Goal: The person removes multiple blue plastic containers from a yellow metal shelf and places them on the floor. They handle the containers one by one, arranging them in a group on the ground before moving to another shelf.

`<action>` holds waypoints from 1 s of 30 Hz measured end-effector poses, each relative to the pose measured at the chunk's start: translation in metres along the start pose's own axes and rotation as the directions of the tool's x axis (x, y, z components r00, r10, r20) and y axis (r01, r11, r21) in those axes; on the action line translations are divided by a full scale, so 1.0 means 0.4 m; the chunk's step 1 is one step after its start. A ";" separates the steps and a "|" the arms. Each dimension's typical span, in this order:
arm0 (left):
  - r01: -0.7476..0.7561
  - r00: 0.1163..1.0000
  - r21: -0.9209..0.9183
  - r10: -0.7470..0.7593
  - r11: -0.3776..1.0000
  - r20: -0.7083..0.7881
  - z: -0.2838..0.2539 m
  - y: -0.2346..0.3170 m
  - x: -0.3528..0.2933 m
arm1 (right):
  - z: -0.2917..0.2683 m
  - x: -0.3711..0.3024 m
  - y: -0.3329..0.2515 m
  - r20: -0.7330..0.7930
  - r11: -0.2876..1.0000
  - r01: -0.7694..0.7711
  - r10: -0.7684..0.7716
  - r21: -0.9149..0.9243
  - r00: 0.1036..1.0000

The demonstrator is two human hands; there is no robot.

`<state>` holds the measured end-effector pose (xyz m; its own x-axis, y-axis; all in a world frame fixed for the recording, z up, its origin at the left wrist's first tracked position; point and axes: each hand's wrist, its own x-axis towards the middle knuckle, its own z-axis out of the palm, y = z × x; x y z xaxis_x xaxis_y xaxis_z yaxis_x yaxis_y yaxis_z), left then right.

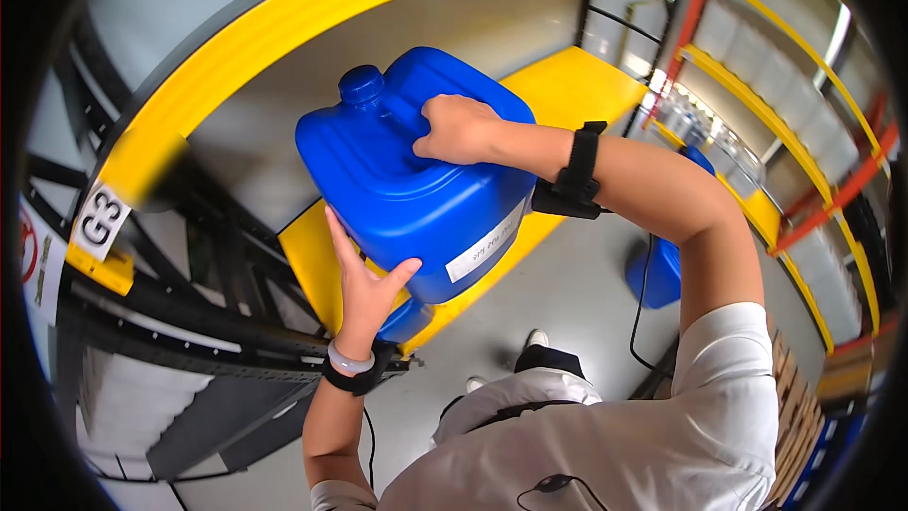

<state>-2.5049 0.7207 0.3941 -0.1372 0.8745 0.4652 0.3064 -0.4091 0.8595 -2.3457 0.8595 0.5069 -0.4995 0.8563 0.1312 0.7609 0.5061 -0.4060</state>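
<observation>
A large blue plastic jerrycan (397, 218) with a screw cap (361, 85) is in front of me, at the yellow-edged rack shelf. My right hand (459, 128) is closed round its top handle; the grip itself is partly hidden by the hand. Against the can's lower left side rests my left hand (364, 289), its thumb and fingers spread apart. A white label (487, 246) sits on the side of the can that faces me. Whether its base touches the shelf is hard to make out.
A yellow beam (312, 5) arches over the can. Below it, part of another blue container (407, 322) shows beside my left wrist. One more blue container (662, 274) stands on the grey floor, near a black cable (638, 331). Racks (757, 95) and wooden pallets (794, 416) line the right.
</observation>
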 end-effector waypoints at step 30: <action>0.930 -0.080 0.301 -0.686 0.209 0.723 1.438 -0.302 -0.392 | 0.277 -1.144 1.297 0.175 0.579 -0.805 0.786 0.128 0.593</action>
<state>-1.9785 0.7827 0.0953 0.4819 0.3992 -0.7800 0.2204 0.8064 0.5488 -1.7684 0.7188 0.1362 0.2295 0.8876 -0.3994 0.7898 -0.4097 -0.4565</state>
